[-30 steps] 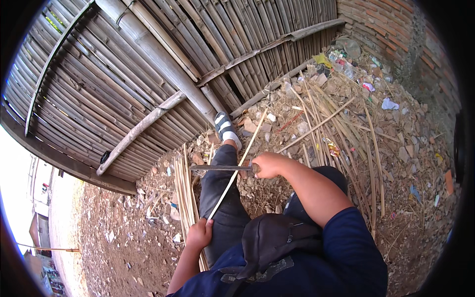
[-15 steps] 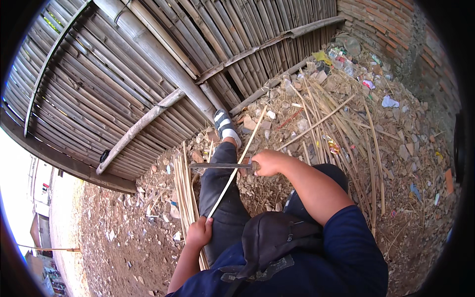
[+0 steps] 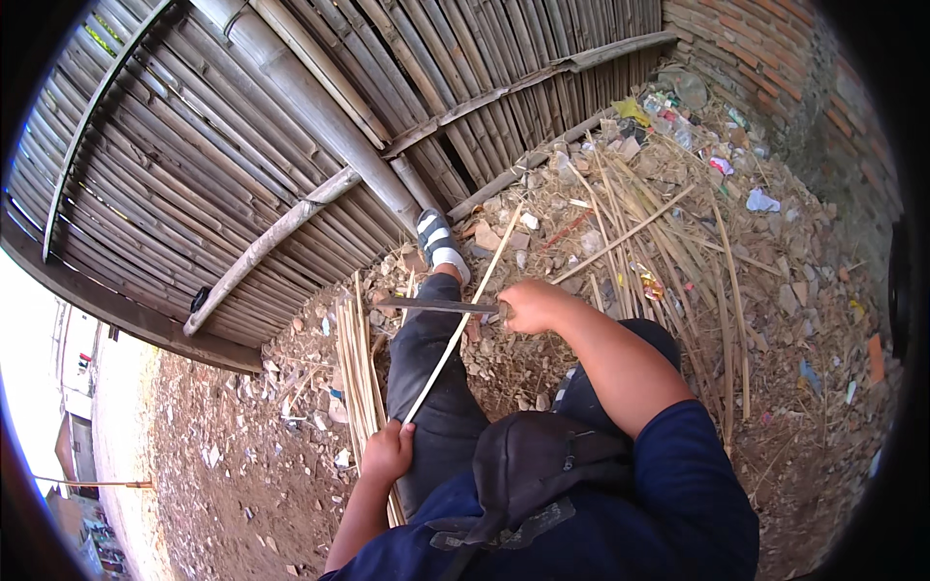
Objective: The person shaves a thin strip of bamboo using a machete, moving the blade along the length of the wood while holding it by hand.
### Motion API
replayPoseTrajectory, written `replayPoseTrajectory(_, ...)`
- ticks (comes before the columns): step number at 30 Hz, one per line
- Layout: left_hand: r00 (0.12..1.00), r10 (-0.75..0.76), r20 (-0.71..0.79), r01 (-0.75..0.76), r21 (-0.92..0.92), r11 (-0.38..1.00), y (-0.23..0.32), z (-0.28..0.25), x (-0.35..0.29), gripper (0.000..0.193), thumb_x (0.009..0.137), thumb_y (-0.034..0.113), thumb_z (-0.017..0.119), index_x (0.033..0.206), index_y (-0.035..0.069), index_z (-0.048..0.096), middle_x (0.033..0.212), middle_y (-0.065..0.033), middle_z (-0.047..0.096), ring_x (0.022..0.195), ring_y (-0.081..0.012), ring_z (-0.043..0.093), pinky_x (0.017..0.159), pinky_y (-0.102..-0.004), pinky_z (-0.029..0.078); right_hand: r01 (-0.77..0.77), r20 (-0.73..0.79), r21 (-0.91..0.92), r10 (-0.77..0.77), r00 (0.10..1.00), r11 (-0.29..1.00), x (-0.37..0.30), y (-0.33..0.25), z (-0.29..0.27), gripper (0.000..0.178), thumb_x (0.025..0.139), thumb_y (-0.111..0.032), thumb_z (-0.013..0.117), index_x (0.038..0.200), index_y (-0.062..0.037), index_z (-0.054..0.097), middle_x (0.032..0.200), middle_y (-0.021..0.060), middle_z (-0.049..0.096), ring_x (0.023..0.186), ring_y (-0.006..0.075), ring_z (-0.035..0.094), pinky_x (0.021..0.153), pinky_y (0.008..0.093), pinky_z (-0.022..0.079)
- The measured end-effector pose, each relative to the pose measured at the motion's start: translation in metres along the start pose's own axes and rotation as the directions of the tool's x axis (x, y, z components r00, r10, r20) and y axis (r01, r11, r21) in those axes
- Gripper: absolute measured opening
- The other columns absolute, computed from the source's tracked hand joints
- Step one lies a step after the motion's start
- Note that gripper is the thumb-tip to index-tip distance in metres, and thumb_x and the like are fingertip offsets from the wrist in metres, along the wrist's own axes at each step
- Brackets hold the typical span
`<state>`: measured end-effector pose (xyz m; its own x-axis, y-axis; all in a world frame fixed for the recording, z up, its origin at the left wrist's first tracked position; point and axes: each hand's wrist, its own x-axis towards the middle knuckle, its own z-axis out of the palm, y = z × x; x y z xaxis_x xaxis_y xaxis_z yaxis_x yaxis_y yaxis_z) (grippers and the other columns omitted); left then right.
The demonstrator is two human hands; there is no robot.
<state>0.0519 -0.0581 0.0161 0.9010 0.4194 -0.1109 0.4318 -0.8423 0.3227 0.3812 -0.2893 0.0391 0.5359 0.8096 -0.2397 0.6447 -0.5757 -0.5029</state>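
Observation:
My left hand (image 3: 387,452) is closed around the lower end of a thin pale bamboo strip (image 3: 442,363), which slants up and away past my outstretched leg. My right hand (image 3: 533,306) grips the handle of a long, dark-bladed knife (image 3: 422,304). Its blade points left and crosses the strip above my shin, in contact with it as far as I can tell. Beside my left leg lies a bundle of split bamboo strips (image 3: 356,363), partly hidden by my left hand and forearm.
More long bamboo strips (image 3: 668,261) lie loosely across the rubble to the right. A bamboo slat wall (image 3: 291,126) with a thick pole (image 3: 320,111) rises in front, meeting a brick wall (image 3: 746,44) at far right. Litter (image 3: 668,114) gathers in that corner.
My right hand and the knife have shifted slightly farther away along the strip, and the blade's tip has risen a little. My left hand keeps its hold almost in place.

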Motion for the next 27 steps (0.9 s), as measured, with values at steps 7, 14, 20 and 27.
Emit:
replayPoseTrajectory(7, 1.0, 0.001, 0.028, -0.001, -0.002, 1.0, -0.001, 0.002, 0.001, 0.039, 0.103, 0.039, 0.054, 0.087, 0.004, 0.056, 0.075, -0.0316, 0.065, 0.076, -0.0549, 0.064, 0.069, -0.0634, 0.049, -0.02, 0.065, 0.104, 0.013, 0.998, 0.994, 0.013, 0.019, 0.01, 0.045, 0.079, -0.026, 0.072, 0.121, -0.0075, 0.07, 0.116, 0.0204, 0.071, 0.111, 0.0376, 0.067, 0.093, 0.0477, 0.055)
replayPoseTrajectory(14, 1.0, -0.001, 0.029, 0.001, 0.003, 1.0, -0.006, 0.001, -0.002, 0.038, 0.104, 0.038, 0.054, 0.086, 0.003, 0.054, 0.074, -0.0311, 0.064, 0.075, -0.0552, 0.063, 0.067, -0.064, 0.047, -0.044, 0.115, -0.131, 0.059, 0.992, 0.99, -0.003, -0.02, 0.002, 0.046, 0.08, -0.027, 0.073, 0.123, -0.0098, 0.07, 0.115, 0.0191, 0.072, 0.111, 0.0359, 0.068, 0.095, 0.0459, 0.054)
replayPoseTrajectory(20, 0.999, 0.013, 0.036, -0.012, -0.01, 1.0, -0.005, 0.001, 0.004, 0.037, 0.103, 0.037, 0.056, 0.087, 0.003, 0.055, 0.074, -0.0314, 0.064, 0.075, -0.0548, 0.063, 0.068, -0.0642, 0.048, -0.155, 0.017, 0.07, 0.154, 0.988, 0.985, 0.009, 0.013, -0.004, 0.037, 0.082, -0.023, 0.071, 0.115, -0.0086, 0.071, 0.113, 0.0186, 0.072, 0.107, 0.0371, 0.069, 0.091, 0.0466, 0.056)
replayPoseTrajectory(27, 0.998, 0.055, 0.03, -0.054, -0.041, 0.998, -0.015, 0.005, 0.001, 0.036, 0.103, 0.035, 0.056, 0.087, 0.003, 0.054, 0.072, -0.0312, 0.063, 0.072, -0.055, 0.062, 0.064, -0.0627, 0.047, -0.005, 0.162, -0.037, 0.011, 0.987, 0.999, -0.014, -0.036, -0.009, 0.036, 0.082, -0.025, 0.073, 0.113, -0.0084, 0.072, 0.108, 0.018, 0.073, 0.105, 0.0382, 0.069, 0.091, 0.0478, 0.055)
